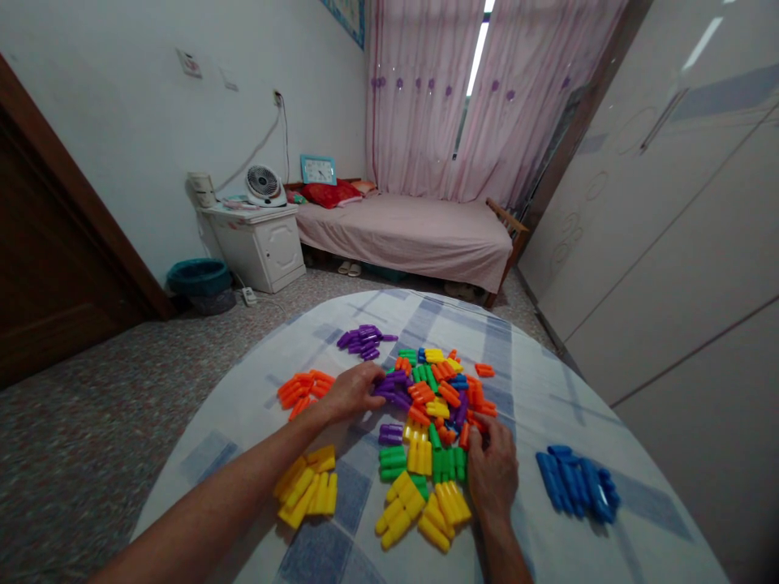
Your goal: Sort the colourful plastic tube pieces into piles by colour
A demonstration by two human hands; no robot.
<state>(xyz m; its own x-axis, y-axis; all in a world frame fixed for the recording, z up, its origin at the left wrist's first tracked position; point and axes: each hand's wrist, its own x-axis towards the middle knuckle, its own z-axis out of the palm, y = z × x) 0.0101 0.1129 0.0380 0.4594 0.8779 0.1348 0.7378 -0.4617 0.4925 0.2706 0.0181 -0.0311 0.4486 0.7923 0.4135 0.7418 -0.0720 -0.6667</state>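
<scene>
A mixed pile of plastic bullet-shaped building pieces (439,408) in orange, green, yellow, purple and blue lies mid-table. My left hand (354,391) reaches into its left side, thumb and fingers closed around purple building pieces (394,391). At the pile's right edge, my right hand (494,464) has bent fingers held together against orange pieces (479,399); its fingertips are partly hidden. Separate groups lie around: purple pieces (365,341) at the back, orange pieces (298,391) beyond my left forearm, yellow pieces (309,491) on its near side, blue pieces (577,484) far right.
All the pieces rest on a rounded table with a checked cloth (243,389). Beyond it stand a bed (414,231), a white cabinet (283,247) with a fan (264,185), and a teal bin (200,280). A tall wardrobe (657,203) lines the right side.
</scene>
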